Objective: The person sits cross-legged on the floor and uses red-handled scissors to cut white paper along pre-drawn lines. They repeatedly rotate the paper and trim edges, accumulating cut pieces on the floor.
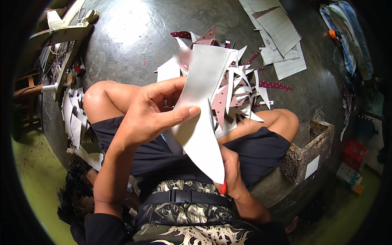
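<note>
Nearest you, at 6 o'clock, your right hand (232,171) sits low against your lap, closed on something with an orange-red tip (223,188); I cannot tell what the tool is, since the sheet hides most of it. The fingers are curled shut around it, close to the sheet's narrow lower point.

Just above, your left hand (153,112) closes on the white paper sheet (202,110), thumb pressed flat on its face and fingers wrapped behind. That pinch at the sheet's mid-left edge holds it upright and slightly curved, steady over your lap, its tapered end running down to the right hand.

Your knees spread to 9 and 3 o'clock, leaving the lap as the working space.

Beyond the sheet, at 12 to 1 o'clock, a heap of paper offcuts (237,92) lies on the dark floor (130,36): white slivers mixed with maroon dotted triangles, close in front of your legs, as dropped trimmings would lie.

Farther out at 1 o'clock, lined paper sheets (281,36) lie in a loose overlapping stack. At 3 o'clock a rough open box (314,151) stands beside your right knee. At 9 o'clock more white scraps (75,118) gather by your left knee, and at 10 to 11 o'clock a wooden frame (61,32) rests at the floor's edge.
</note>
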Action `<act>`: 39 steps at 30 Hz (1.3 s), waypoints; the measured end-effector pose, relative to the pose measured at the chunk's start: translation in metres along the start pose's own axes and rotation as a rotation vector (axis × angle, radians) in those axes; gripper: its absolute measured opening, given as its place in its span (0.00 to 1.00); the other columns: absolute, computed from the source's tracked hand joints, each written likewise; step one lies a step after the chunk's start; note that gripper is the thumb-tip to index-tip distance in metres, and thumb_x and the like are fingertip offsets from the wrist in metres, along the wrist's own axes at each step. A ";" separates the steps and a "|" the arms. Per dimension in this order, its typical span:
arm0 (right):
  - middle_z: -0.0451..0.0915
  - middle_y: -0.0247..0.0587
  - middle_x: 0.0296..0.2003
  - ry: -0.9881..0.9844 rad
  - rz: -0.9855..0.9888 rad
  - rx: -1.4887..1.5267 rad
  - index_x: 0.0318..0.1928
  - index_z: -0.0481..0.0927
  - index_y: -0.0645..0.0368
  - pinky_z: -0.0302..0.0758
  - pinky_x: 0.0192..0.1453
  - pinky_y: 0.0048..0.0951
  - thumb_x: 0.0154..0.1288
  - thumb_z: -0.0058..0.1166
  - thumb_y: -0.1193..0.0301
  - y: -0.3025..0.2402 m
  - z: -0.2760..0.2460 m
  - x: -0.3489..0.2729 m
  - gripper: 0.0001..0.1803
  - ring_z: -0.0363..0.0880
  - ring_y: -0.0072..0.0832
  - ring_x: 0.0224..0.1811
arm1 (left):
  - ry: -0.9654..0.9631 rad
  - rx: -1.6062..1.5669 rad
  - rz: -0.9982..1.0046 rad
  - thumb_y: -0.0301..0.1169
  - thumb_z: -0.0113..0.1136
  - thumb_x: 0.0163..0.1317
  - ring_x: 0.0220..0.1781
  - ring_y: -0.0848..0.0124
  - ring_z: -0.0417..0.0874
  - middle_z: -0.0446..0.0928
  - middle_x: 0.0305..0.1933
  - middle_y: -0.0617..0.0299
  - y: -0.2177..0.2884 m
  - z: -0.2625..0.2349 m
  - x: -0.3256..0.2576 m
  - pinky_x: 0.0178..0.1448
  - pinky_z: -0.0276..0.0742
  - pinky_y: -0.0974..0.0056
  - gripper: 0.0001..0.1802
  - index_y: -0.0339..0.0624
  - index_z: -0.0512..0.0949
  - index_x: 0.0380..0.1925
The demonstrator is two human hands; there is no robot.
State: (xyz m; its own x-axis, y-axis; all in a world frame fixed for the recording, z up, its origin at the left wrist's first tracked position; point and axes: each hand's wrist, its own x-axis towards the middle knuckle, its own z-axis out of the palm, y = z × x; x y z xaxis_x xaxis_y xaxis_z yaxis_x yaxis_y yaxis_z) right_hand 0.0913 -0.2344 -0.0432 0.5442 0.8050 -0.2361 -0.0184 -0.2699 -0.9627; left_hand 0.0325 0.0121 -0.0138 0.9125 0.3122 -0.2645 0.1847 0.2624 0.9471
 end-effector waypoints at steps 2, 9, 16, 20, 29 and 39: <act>0.79 0.51 0.30 -0.002 0.026 0.004 0.44 0.78 0.70 0.75 0.34 0.34 0.60 0.63 0.70 -0.001 -0.001 -0.001 0.16 0.81 0.42 0.28 | -0.017 -0.019 -0.015 0.25 0.73 0.66 0.52 0.76 0.84 0.85 0.53 0.61 0.001 0.001 -0.001 0.59 0.81 0.68 0.28 0.30 0.78 0.65; 0.79 0.46 0.23 0.021 -0.029 0.011 0.36 0.77 0.68 0.74 0.29 0.33 0.56 0.59 0.70 -0.003 -0.003 0.001 0.12 0.79 0.37 0.21 | -0.020 -0.100 -0.066 0.25 0.72 0.67 0.53 0.76 0.84 0.85 0.54 0.61 0.000 0.003 -0.002 0.60 0.81 0.67 0.28 0.31 0.77 0.66; 0.81 0.47 0.28 -0.001 -0.026 0.040 0.42 0.82 0.68 0.77 0.31 0.34 0.58 0.69 0.74 -0.004 -0.001 -0.008 0.14 0.84 0.40 0.27 | -0.035 -0.257 -0.110 0.24 0.71 0.68 0.54 0.74 0.84 0.84 0.55 0.60 -0.002 0.009 -0.008 0.60 0.80 0.67 0.27 0.30 0.76 0.65; 0.83 0.47 0.30 0.114 -0.311 -0.114 0.43 0.84 0.68 0.79 0.29 0.34 0.61 0.71 0.77 0.010 0.013 -0.005 0.12 0.86 0.36 0.26 | -0.031 -0.295 -0.068 0.24 0.70 0.68 0.54 0.74 0.84 0.84 0.54 0.60 -0.005 0.015 -0.011 0.60 0.80 0.67 0.26 0.31 0.77 0.64; 0.87 0.49 0.49 0.103 -0.140 0.063 0.58 0.81 0.71 0.81 0.57 0.34 0.70 0.66 0.71 -0.005 0.016 -0.010 0.21 0.87 0.33 0.51 | -0.029 -0.305 -0.088 0.25 0.71 0.68 0.58 0.73 0.83 0.84 0.55 0.59 -0.005 0.024 -0.017 0.64 0.78 0.64 0.24 0.32 0.78 0.63; 0.86 0.47 0.42 0.112 -0.313 -0.330 0.52 0.83 0.63 0.82 0.44 0.42 0.63 0.73 0.68 0.041 0.015 -0.029 0.20 0.87 0.45 0.42 | 0.088 -0.275 -0.095 0.26 0.72 0.68 0.53 0.75 0.85 0.85 0.52 0.61 -0.008 0.030 -0.012 0.59 0.82 0.66 0.23 0.32 0.78 0.60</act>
State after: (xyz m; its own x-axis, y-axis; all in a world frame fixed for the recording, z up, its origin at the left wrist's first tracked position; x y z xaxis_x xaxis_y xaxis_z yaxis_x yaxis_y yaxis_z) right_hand 0.0619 -0.2610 -0.0774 0.5684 0.8176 0.0921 0.4188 -0.1912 -0.8877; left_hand 0.0307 -0.0208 -0.0126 0.8587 0.3490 -0.3752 0.1507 0.5279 0.8358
